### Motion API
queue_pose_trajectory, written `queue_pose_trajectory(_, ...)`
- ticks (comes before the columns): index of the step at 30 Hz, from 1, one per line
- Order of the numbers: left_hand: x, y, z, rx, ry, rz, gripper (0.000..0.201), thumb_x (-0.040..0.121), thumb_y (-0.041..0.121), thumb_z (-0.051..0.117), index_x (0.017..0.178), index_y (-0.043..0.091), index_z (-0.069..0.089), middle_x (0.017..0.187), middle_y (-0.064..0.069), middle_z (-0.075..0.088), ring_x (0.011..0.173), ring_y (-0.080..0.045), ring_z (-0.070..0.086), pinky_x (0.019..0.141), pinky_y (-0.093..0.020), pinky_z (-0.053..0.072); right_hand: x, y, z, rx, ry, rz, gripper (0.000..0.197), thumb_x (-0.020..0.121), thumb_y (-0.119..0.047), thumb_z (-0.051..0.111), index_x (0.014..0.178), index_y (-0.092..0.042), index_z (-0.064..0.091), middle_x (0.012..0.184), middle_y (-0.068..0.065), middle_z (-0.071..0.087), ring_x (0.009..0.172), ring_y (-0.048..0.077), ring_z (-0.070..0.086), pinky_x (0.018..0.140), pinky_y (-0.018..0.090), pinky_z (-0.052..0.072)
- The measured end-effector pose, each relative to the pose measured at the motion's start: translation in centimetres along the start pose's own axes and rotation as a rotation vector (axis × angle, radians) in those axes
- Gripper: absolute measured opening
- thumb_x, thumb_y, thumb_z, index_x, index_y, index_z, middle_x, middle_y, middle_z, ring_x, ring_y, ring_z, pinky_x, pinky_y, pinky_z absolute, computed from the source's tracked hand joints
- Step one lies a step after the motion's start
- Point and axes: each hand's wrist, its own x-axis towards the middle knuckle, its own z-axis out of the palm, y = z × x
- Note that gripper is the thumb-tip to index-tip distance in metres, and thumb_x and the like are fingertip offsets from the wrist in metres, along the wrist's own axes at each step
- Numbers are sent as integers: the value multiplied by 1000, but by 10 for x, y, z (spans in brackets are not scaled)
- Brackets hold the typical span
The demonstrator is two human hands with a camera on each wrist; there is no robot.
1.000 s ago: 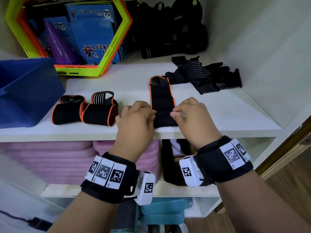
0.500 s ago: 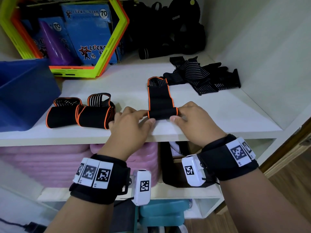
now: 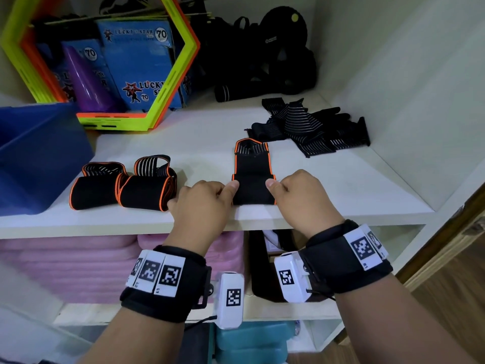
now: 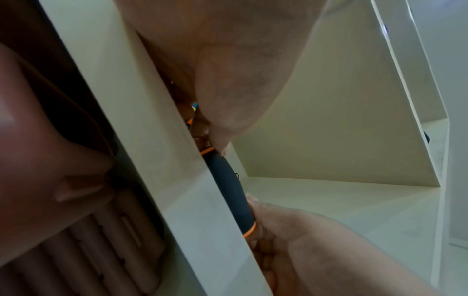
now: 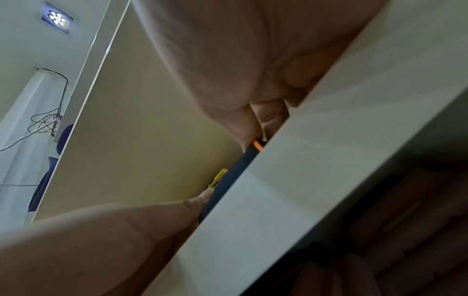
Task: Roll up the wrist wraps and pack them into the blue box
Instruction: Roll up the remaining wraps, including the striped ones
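A black wrist wrap with orange edging (image 3: 252,177) lies lengthwise on the white shelf (image 3: 341,190), its near end rolled up at the shelf's front edge. My left hand (image 3: 207,198) pinches the roll's left end and my right hand (image 3: 296,193) pinches its right end, thumbs on top. In the left wrist view the roll (image 4: 231,192) sits along the shelf edge between both hands; the right wrist view shows the roll (image 5: 235,174) too. Two rolled wraps (image 3: 120,186) lie to the left. The blue box (image 3: 36,156) stands at the far left.
A heap of black striped wraps (image 3: 309,127) lies at the back right. A yellow-and-orange hexagon frame (image 3: 110,61) with blue packets stands behind the box. Black gear (image 3: 262,56) fills the back corner. Pink mats (image 3: 78,258) lie on the shelf below.
The rolled end of the wrap has grown and travelled away from me along the strip. Both hands moved with it, keeping their hold on its two ends.
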Motion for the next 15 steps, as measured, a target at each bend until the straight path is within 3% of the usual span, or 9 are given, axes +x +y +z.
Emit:
queue_pose_trajectory(2, 0, 0, 1, -29, 5, -12, 62, 94, 65, 42, 56, 17, 53, 61, 5, 53, 93, -31, 54, 88, -45, 34, 1, -1, 1, 26, -1, 23, 55, 98, -34, 56, 52, -6, 47, 62, 15, 56, 71, 24, 45, 65, 28, 31)
queue_pose_trajectory(3, 0, 1, 1, -46, 4, -18, 61, 93, 65, 43, 58, 16, 56, 62, 5, 55, 93, -30, 55, 87, -45, 33, 2, 0, 1, 30, 10, 27, 46, 96, -35, 58, 59, -9, 52, 70, 12, 57, 74, 24, 46, 67, 27, 32)
queue_pose_trajectory(5, -1, 3, 1, -58, 42, -9, 53, 90, 65, 49, 66, 20, 62, 71, 6, 61, 96, -29, 56, 84, -43, 32, 0, -4, -2, 53, 42, 30, 21, 92, -35, 64, 96, -15, 61, 100, 6, 54, 86, 22, 54, 76, 29, 40)
queue_pose_trajectory(7, -3, 5, -1, -31, 149, 64, 31, 86, 61, 58, 89, 31, 65, 90, 7, 64, 104, -28, 53, 83, -43, 33, -2, -6, -2, 61, 62, -27, 29, 89, -30, 67, 116, -25, 57, 113, 4, 47, 97, 24, 57, 89, 34, 45)
queue_pose_trajectory(9, -7, 8, -3, 84, 209, 169, 32, 86, 54, 62, 115, 41, 59, 106, 4, 59, 107, -30, 49, 82, -44, 34, -4, -7, 0, 25, 80, -81, 25, 90, -27, 65, 115, -27, 64, 114, 3, 48, 101, 28, 57, 96, 38, 45)
queue_pose_trajectory(11, -11, 12, -5, 229, 220, 247, 33, 91, 47, 58, 124, 45, 58, 110, 0, 54, 105, -32, 47, 79, -42, 31, -6, -5, 3, -30, 94, -125, 22, 94, -29, 61, 114, -25, 69, 116, 4, 51, 102, 31, 55, 96, 40, 47)
queue_pose_trajectory(15, -14, 17, -7, 305, 42, 178, 49, 94, 29, 46, 139, 48, 47, 116, -1, 49, 111, -31, 42, 86, -43, 32, -9, -1, -3, -111, -13, -105, 43, 93, -53, 54, 126, -28, 66, 119, 2, 54, 109, 27, 51, 98, 37, 45)
